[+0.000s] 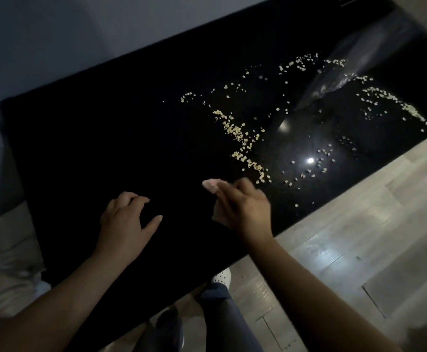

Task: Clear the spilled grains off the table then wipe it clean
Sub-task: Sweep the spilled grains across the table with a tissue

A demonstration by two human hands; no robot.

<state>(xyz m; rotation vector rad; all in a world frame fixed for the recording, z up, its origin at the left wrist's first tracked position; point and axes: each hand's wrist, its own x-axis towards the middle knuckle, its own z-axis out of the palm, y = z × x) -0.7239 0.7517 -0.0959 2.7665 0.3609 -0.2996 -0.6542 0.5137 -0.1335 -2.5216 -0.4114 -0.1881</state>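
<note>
Premises: a domestic interior, apparently a living or dining room; which one cannot be told. Evidence: a glossy black table stands beside a plain grey-blue wall. Grey wood-look plank flooring runs along its near side. Pale soft bedding or a cushion lies at its left end. Lighting is dim, with lamp reflections on the tabletop.

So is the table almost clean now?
Not yet. Done: nothing for certain, though the left side of the table shows no grains. In hand: the right hand grips a pinkish cloth just short of the nearest grains, and the left hand rests on the table. Left: grains lie scattered across the right side, up to the clear plastic bag; then the wipe.
</note>
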